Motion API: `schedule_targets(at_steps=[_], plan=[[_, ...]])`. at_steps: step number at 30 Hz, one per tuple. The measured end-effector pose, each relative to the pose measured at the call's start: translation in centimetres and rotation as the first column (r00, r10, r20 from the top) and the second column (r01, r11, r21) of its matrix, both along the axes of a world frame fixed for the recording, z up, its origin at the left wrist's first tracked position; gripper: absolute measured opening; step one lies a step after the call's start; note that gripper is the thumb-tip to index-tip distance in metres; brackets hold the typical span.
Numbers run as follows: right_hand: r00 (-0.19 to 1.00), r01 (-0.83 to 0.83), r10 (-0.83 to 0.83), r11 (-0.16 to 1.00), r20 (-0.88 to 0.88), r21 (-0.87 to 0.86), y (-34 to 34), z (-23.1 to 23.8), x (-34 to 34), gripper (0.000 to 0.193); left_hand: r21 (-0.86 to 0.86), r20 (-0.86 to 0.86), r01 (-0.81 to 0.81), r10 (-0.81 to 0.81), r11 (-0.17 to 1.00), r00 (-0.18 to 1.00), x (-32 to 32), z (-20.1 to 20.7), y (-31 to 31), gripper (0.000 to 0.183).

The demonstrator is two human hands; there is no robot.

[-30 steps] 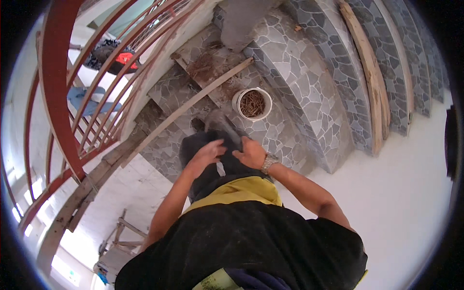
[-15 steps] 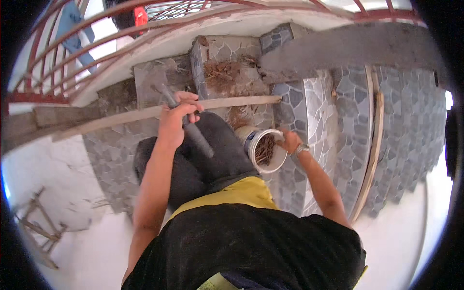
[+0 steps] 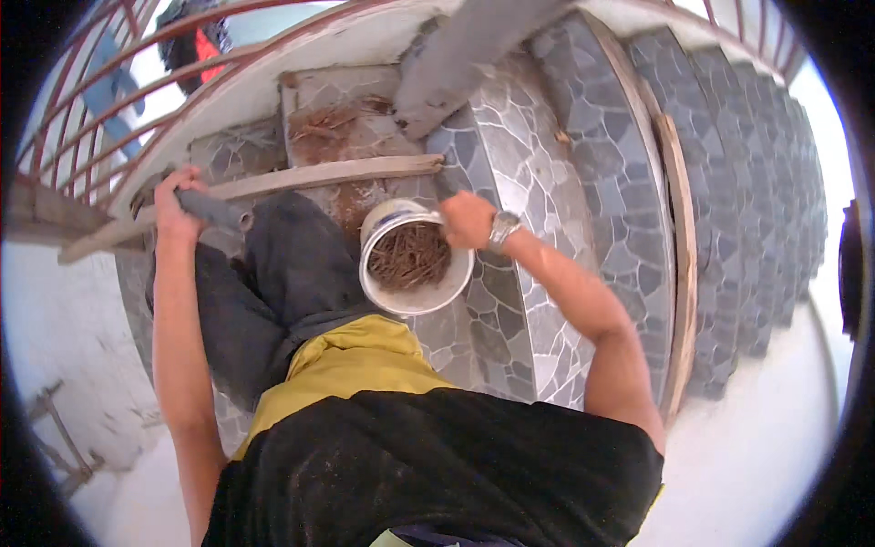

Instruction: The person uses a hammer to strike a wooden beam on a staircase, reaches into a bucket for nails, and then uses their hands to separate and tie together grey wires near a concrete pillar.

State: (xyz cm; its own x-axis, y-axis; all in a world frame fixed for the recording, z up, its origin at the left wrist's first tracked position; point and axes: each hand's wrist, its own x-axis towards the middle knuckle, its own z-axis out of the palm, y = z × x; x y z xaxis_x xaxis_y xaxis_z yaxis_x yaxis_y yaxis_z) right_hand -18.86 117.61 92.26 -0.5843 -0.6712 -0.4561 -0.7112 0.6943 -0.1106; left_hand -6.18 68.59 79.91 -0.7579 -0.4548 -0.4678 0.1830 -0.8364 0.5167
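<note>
My left hand (image 3: 177, 206) is closed around a grey tube-like handle (image 3: 219, 211) with a hole in its near end. The tool's other end is hidden behind my fingers. This hand is beside the left part of a long wooden strip (image 3: 337, 173), to the left of my knees. My right hand (image 3: 468, 220), a watch on its wrist, grips the rim of a white bucket (image 3: 428, 299) in front of my right knee. The bucket leans with its mouth toward me. Thin brown scraps (image 3: 408, 257) lie inside; their exact kind is unclear.
Stone-patterned steps (image 3: 583, 155) extend to the right, with a wooden batten (image 3: 679, 264) lying across them. A wide grey plank (image 3: 465, 68) juts over the upper steps. Brown debris (image 3: 328, 126) covers a step ahead. A reddish railing (image 3: 137, 87) curves along the left; a wooden frame (image 3: 68, 438) stands lower left.
My left hand has moved left with the handle, down toward the wooden strip's left end. The view has shifted, and the bucket's mouth now faces me more. My right hand keeps its rim.
</note>
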Motion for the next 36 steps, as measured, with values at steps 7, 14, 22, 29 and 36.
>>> schedule_targets(at_steps=[7, 14, 22, 29, 36], plan=[[0.928, -0.097, 0.105, 0.994, -0.358, 0.04, 8.1, 22.1, -5.7, 0.036, -0.038, 0.054, -0.004, 0.006, 0.999, 0.998, -2.4, 0.8, 1.1, 0.016], [0.905, 0.247, -0.252, 0.967, -0.344, -0.059, 13.0, 25.8, -10.0, 0.037, 0.078, -0.015, 0.02, -0.019, 0.997, 1.0, -5.1, -1.1, 2.0, 0.018], [0.827, 0.32, -0.317, 0.944, -0.465, -0.075, 16.6, 20.4, -21.1, 0.04, -0.016, -0.013, 0.143, -0.143, 0.99, 0.99, -4.5, 1.9, 4.3, 0.023], [0.725, 0.324, -0.451, 0.89, -0.52, -0.321, 20.8, 18.8, -26.1, 0.042, -0.14, -0.105, 0.242, -0.258, 0.96, 0.961, -6.6, 3.9, 9.2, 0.021], [0.945, 0.309, -0.28, 0.578, 0.172, -0.756, 7.0, 16.4, -3.8, 0.036, -0.314, -0.365, 0.384, -0.484, 0.868, 0.795, -6.3, 8.1, 20.8, 0.014]])
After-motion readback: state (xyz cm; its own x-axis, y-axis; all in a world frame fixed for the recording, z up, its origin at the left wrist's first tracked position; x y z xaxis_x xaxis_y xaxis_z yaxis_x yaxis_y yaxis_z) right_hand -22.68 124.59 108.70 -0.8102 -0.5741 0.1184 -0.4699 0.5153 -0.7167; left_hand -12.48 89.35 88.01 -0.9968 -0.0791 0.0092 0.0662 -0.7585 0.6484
